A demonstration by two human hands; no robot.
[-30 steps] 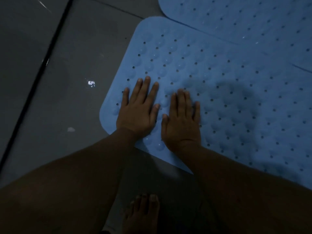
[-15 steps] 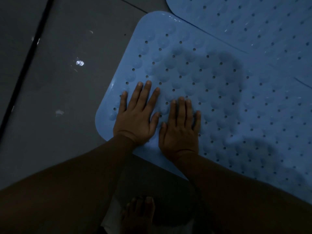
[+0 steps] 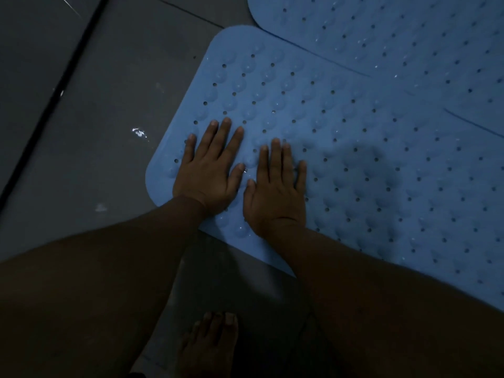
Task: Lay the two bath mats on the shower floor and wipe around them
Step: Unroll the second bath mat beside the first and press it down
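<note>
**Pressing the near mat flat**

Both hands lie palm-down on the near blue bath mat, close to its rounded left corner. The left hand is flat with fingers spread; the right hand is flat too, fingers closer together, thumb almost touching the left thumb. Neither holds anything. The second bath mat lies beyond, its edge overlapping the near mat's far side. Both sit on the dark shower floor, where a few pale wet flecks show to the left. A bare foot stands just below the mat.

This looks like the laying step — seating the mat so it grips. Wiping seems not yet begun, and no cloth is in view — the next move likely calls for fetching one
</note>
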